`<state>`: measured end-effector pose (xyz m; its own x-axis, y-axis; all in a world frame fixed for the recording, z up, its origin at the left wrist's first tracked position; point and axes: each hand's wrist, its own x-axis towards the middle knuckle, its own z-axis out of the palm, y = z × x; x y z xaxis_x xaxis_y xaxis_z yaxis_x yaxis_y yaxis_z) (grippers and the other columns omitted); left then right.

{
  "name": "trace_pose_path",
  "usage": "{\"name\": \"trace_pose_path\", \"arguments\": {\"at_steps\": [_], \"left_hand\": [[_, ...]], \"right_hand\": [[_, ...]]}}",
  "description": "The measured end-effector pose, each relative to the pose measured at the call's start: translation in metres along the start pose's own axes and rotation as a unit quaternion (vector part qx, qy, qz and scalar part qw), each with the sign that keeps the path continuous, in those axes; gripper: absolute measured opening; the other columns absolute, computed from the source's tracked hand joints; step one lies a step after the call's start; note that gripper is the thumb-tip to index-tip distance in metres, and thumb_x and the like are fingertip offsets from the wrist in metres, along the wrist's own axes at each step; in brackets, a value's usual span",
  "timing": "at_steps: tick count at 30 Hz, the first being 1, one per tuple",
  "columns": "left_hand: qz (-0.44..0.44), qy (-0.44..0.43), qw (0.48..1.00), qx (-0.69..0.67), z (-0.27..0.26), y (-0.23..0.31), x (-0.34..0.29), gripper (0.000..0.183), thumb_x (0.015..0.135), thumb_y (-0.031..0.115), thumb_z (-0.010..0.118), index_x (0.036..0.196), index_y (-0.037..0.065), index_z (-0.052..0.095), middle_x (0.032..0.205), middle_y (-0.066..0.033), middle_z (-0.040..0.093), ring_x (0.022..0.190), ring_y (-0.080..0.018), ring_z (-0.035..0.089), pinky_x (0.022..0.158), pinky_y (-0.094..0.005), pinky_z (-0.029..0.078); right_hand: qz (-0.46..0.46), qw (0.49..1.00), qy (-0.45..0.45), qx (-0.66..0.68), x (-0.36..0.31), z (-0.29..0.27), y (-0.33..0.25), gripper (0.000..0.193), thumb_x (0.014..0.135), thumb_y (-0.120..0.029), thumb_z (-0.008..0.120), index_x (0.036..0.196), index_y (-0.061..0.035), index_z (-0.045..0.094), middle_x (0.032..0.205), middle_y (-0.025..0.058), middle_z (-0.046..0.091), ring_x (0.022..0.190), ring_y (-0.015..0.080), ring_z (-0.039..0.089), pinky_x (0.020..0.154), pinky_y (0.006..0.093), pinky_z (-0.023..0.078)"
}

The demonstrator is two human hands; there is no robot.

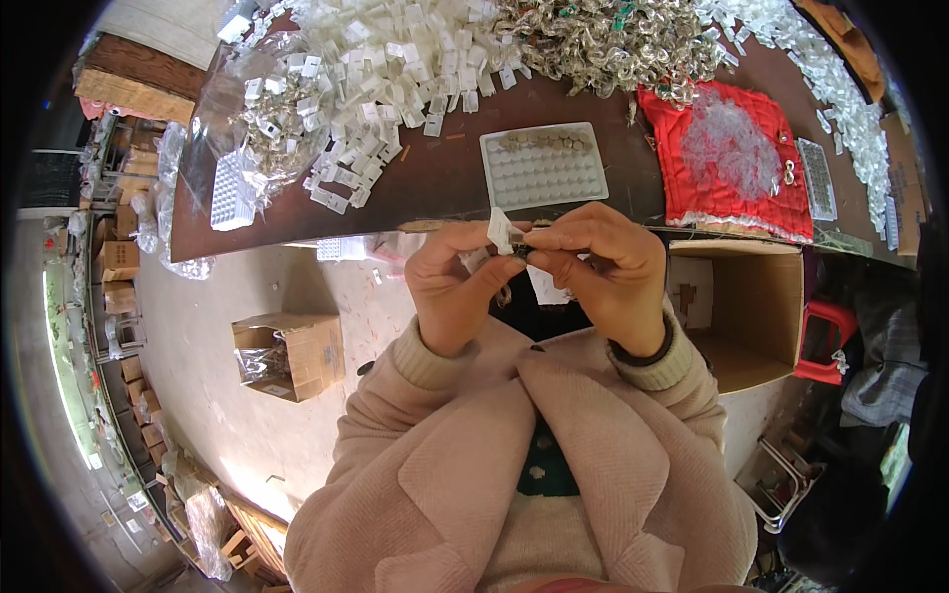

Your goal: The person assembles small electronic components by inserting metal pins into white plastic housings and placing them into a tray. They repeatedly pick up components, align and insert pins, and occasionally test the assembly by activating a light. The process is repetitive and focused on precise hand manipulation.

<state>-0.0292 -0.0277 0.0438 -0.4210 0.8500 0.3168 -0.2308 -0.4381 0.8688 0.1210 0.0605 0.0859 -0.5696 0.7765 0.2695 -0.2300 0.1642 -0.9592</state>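
Observation:
Just off the table's near edge, my two hands meet at chest height. My left hand (450,282) is pinched on a small white plastic tag (500,228) that sticks up between the fingertips. My right hand (608,272) comes in from the right, thumb and forefinger closed against a small dark, shiny piece (521,247) beside the tag. Fingers cover most of that piece, so its kind cannot be made out. Beyond the hands lies a whitish tray (544,183) with rows of round hollows and small tan pieces along its far side.
Loose white tags (395,69) are heaped on the dark table (435,163), beside a pile of shiny metallic rings (613,40). At right, a red cloth (682,188) bears a clump of clear plastic bits (732,143). Cardboard boxes (311,356) stand on the floor.

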Motion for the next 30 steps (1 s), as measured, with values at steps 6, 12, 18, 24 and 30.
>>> {"name": "trace_pose_path", "arguments": {"at_steps": [6,12,18,24,30], "left_hand": [[-0.009,0.019,1.000,-0.014,-0.008,-0.005,-0.002,0.026,0.085,-0.009,0.071,0.109,-0.001,0.065,0.107,-0.0111,0.071,0.084,-0.0114,0.063,0.072,-0.0231,0.052],[0.045,0.096,0.994,-0.012,0.008,-0.012,-0.006,0.024,0.089,-0.009,0.067,0.110,0.001,0.060,0.110,-0.0163,0.069,0.090,-0.0153,0.065,0.077,-0.0265,0.055],[0.102,0.067,0.992,-0.022,0.015,-0.017,-0.007,0.028,0.091,-0.011,0.062,0.114,0.002,0.053,0.118,-0.0215,0.065,0.107,-0.0228,0.065,0.092,-0.0339,0.053],[0.100,0.073,0.992,-0.023,0.010,-0.020,-0.009,0.028,0.091,-0.012,0.063,0.112,0.002,0.052,0.118,-0.0210,0.065,0.106,-0.0228,0.065,0.092,-0.0333,0.052],[0.060,0.068,0.992,-0.088,0.005,-0.019,-0.007,0.027,0.093,-0.007,0.063,0.113,0.006,0.052,0.113,-0.0184,0.066,0.104,-0.0235,0.066,0.089,-0.0346,0.053]], "right_hand": [[0.005,1.000,-0.025,0.002,-0.003,0.005,0.002,0.029,0.080,0.011,0.072,0.105,-0.0046,0.076,0.090,0.0071,0.068,0.069,0.0107,0.063,0.063,0.0223,0.050],[-0.026,0.998,0.035,-0.038,-0.005,0.020,0.010,0.031,0.079,0.010,0.072,0.107,-0.0029,0.072,0.092,0.0072,0.070,0.070,0.0086,0.063,0.062,0.0214,0.050],[0.018,0.996,0.063,-0.052,-0.008,0.022,0.007,0.024,0.079,0.009,0.070,0.101,-0.0005,0.066,0.088,0.0060,0.069,0.063,0.0060,0.061,0.058,0.0199,0.048],[-0.034,0.993,0.036,-0.111,-0.004,0.014,0.004,0.020,0.084,0.012,0.067,0.100,0.0021,0.060,0.091,0.0040,0.065,0.066,0.0017,0.054,0.057,0.0167,0.043],[0.123,0.988,0.060,0.077,-0.003,0.022,0.005,0.020,0.086,0.007,0.069,0.101,-0.0017,0.059,0.087,0.0021,0.065,0.069,0.0036,0.058,0.062,0.0189,0.047]]}}
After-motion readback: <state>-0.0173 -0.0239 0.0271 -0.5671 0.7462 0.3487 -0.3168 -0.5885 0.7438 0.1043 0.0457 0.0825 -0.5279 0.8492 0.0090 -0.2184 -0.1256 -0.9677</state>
